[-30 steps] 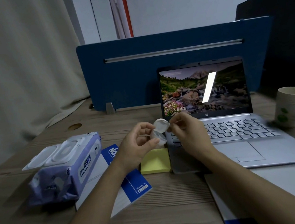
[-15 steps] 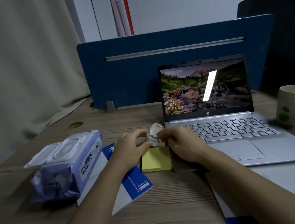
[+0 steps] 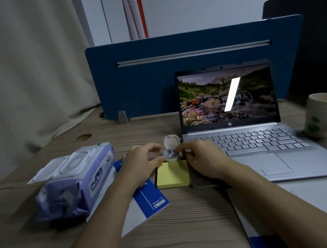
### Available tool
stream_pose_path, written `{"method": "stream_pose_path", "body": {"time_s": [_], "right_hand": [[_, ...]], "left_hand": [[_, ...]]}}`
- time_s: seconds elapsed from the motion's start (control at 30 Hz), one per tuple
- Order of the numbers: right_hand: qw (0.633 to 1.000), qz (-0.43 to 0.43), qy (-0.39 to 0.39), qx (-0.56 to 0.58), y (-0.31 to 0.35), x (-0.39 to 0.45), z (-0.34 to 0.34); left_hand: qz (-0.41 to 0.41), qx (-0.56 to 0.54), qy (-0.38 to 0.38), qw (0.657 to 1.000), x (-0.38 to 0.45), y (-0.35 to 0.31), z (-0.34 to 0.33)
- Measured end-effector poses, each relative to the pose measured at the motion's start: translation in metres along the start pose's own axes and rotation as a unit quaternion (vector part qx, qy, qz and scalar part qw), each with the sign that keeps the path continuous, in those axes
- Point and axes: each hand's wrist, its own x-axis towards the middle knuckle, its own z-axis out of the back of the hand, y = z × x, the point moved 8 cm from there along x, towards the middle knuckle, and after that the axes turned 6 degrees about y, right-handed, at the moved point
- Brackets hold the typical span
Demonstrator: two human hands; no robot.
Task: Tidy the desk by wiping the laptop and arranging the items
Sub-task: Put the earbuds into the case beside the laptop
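Dim, soft image; bright glare streaks the laptop screen (image 3: 232, 94).

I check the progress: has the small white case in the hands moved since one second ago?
Yes. The case has come down toward the desk: it was held level with the laptop hinge, and now sits just above the yellow notes.

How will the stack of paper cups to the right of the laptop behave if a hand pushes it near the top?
The stack of paper cups is probably light, being thin paper, so a push should move it easily. It stands tall on a narrower base, so a push near the rim may tip it rather than slide it. On its side, its round tapered shape would likely roll in a curve.
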Motion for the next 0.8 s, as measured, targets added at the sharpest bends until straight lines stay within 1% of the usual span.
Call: {"method": "stream_pose_path", "body": {"time_s": [0.17,0.4,0.5,0.67,0.8], "right_hand": [[0.999,-0.008,-0.048,0.009,-0.003,-0.002,0.012],[0.998,-0.014,-0.068,0.011,-0.006,-0.006,0.019],[0.997,-0.021,-0.068,0.019,-0.009,-0.008,0.021],[0.997,-0.028,-0.069,0.016,-0.009,-0.009,0.021],[0.997,-0.027,-0.065,0.017,-0.008,-0.010,0.020]], "left_hand": [[0.017,-0.030,0.021,0.999,-0.007,0.008,0.013],[0.062,-0.053,0.055,0.995,-0.019,0.026,0.012],[0.073,-0.052,0.039,0.995,-0.019,0.034,0.012],[0.100,-0.051,-0.013,0.994,-0.017,0.047,0.013],[0.085,-0.020,-0.037,0.995,-0.011,0.047,0.013]]}}
